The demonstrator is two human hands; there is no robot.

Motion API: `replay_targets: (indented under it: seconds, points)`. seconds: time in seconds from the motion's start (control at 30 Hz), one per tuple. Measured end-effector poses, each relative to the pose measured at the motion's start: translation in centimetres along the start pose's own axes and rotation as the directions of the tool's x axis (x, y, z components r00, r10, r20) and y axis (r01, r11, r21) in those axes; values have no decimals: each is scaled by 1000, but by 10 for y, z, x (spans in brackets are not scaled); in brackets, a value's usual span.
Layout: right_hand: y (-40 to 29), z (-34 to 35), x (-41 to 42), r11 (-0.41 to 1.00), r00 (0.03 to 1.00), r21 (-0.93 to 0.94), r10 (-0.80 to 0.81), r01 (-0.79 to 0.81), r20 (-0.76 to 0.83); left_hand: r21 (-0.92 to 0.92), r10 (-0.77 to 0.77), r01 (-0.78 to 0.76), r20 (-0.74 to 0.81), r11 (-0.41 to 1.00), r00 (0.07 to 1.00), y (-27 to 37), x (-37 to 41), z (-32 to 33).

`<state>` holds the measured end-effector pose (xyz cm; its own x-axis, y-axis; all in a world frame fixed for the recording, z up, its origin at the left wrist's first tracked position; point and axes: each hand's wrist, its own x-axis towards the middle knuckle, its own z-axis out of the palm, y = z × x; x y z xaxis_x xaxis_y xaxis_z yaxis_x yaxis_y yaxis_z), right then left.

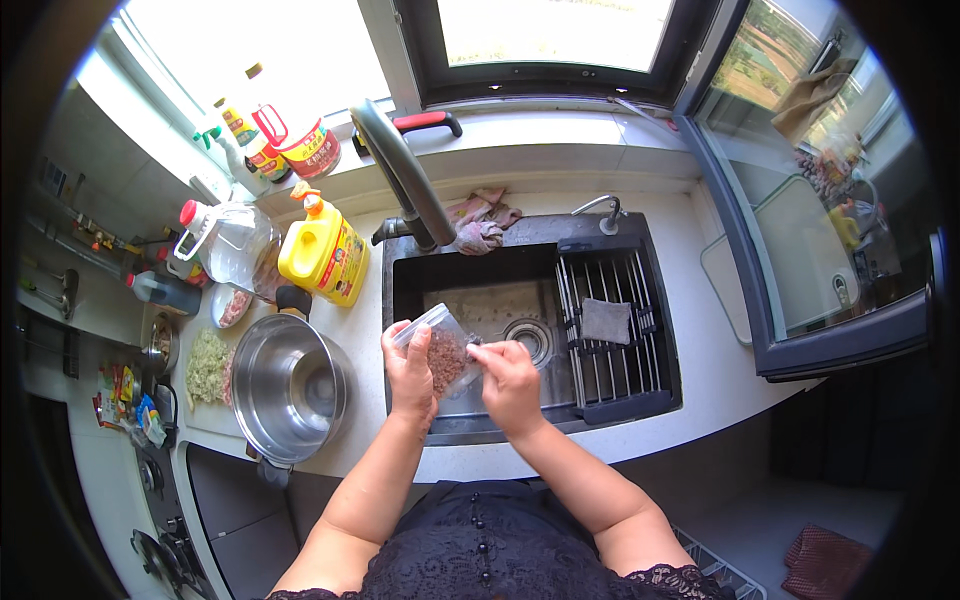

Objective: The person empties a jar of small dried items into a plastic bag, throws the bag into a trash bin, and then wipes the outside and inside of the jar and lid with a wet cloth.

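Note:
Over the sink (pixel 480 292) my left hand (pixel 412 375) grips a clear zip bag (pixel 444 352) by its left side. Inside the bag is a reddish-brown, grainy filling whose exact kind I cannot tell. My right hand (pixel 510 382) pinches a small dark thing (pixel 474 341) between thumb and fingertips at the bag's right edge; whether it is a part of the bag is unclear. Below the hands the basin shows a round metal drain (pixel 529 341). To the left of my left hand stands a stainless steel pot (pixel 289 390) with nothing visible in it.
A roll-up rack (pixel 611 367) spans the sink's right side, bearing a grey cloth (pixel 606 321). The tall faucet (pixel 405 172) arches over the back rim. A yellow jug (pixel 324 255) stands behind the pot, chopped greens (pixel 206 367) beside it. An open window sash (pixel 832 352) juts over the right counter.

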<state>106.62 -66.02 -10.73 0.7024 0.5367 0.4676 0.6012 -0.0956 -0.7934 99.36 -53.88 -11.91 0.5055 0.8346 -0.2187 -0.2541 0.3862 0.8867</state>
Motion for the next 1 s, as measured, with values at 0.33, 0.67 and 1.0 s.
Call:
replay_targets:
  seconds: [0.33, 0.67, 1.0]
  points:
    - [3, -6, 7, 1000, 1000, -8, 9, -9, 1, 5, 100, -101, 49, 995, 994, -3, -3, 2]
    - [-1, -8, 29, 944, 968, 226, 251, -240, -24, -130, -21, 74, 367, 989, 930, 15, -15, 7]
    - [-14, -12, 31, 990, 997, 135, 44, -35, -67, -1, 61, -65, 382, 998, 922, 13, -10, 1]
